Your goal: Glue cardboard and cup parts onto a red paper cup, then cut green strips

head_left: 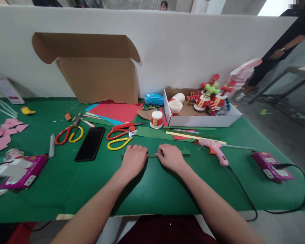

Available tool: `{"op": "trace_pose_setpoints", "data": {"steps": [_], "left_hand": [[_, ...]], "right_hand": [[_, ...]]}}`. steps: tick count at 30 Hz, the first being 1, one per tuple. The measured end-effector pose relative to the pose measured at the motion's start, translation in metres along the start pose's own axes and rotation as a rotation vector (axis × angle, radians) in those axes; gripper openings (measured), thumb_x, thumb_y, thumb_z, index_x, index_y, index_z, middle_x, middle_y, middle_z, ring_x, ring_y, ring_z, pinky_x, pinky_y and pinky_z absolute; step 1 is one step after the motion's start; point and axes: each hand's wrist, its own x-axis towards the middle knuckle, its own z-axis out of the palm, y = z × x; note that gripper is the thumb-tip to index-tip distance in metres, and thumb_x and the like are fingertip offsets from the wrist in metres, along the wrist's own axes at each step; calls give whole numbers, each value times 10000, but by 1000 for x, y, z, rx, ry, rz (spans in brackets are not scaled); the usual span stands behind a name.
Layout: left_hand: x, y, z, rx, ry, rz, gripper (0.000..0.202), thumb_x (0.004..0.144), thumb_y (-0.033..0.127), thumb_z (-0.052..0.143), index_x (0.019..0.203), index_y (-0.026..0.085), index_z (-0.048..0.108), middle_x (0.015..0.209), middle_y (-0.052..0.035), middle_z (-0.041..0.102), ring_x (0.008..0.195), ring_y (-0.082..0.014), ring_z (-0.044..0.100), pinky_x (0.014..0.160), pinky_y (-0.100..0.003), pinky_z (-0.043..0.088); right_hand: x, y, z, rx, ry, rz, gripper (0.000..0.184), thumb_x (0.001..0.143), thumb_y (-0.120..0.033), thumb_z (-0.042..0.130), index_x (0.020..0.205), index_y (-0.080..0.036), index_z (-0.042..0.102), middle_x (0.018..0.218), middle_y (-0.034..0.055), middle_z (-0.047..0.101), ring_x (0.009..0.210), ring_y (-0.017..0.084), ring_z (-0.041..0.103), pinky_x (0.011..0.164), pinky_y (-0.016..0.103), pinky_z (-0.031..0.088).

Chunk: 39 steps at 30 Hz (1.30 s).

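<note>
Both my hands rest at the middle of the green table, closed on one narrow green paper strip [186,153] that runs sideways between them. My left hand [136,157] grips its left part, fingers curled down. A short gap away, my right hand [170,156] pinches the strip with thumb and fingers. The strip's right end sticks out past my right hand. Just beyond my left hand lie scissors with red and yellow handles [119,144]. Behind the hands are a wider green paper strip [152,133] and an upside-down red and white paper cup [156,119].
A pink glue gun [215,149] with a cord lies right, near a purple power strip [271,166]. A white box [203,121] holds cups and decorated figures. Left are a black phone [90,144], more scissors [69,132] and another purple power strip [27,171]. An open cardboard box [99,78] stands behind.
</note>
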Motion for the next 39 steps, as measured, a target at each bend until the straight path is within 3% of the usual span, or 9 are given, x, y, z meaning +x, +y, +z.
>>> {"op": "trace_pose_setpoints", "data": {"steps": [7,15,22,39], "left_hand": [[2,-1,-1,-16,0,23,236,954,249,437,871,155,637,861,-125,687,845,-261,628,729,-375,376],[0,-13,0,-7,13,186,203,968,238,438,908,174,622,887,-79,670,901,-246,573,808,-386,356],[-1,-7,2,28,31,133,205,962,226,441,914,167,631,889,-102,673,915,-272,558,817,-412,350],[0,-3,-1,13,-26,58,218,973,240,426,954,155,626,918,-114,671,943,-275,556,778,-388,352]], "right_hand": [[2,3,0,17,3,-13,149,892,-308,646,787,-203,629,853,43,683,825,193,617,661,286,338],[4,16,-4,133,-12,-221,122,891,-193,642,772,-178,660,820,28,681,783,154,592,708,259,343],[4,7,-4,10,-4,-130,172,911,-309,639,803,-176,659,835,49,693,834,188,605,701,294,314],[6,5,-3,-2,-13,-94,174,899,-335,656,815,-184,637,843,28,679,844,180,602,701,291,287]]}}
